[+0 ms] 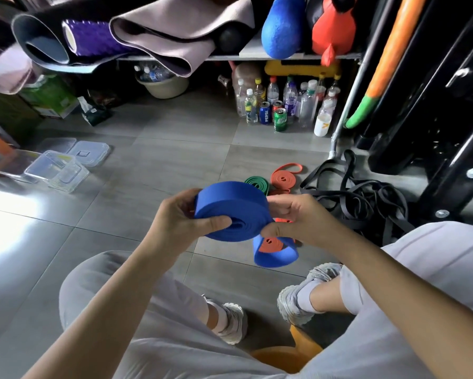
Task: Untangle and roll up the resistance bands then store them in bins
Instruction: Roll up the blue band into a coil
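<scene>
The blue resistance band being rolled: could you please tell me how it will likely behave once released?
Its coils look loosely wound, so the blue resistance band probably springs open unless the left hand and right hand pinch it. The unrolled tail hangs limp, suggesting it is floppy. On edge it may roll.

Shelf (224, 58): pink mat (158, 34), purple roller (93, 36), blue foam roller (281, 26)
Floor under shelf: plastic bottles (298, 97), 3 cans (280, 120), basin (164, 86)
</scene>
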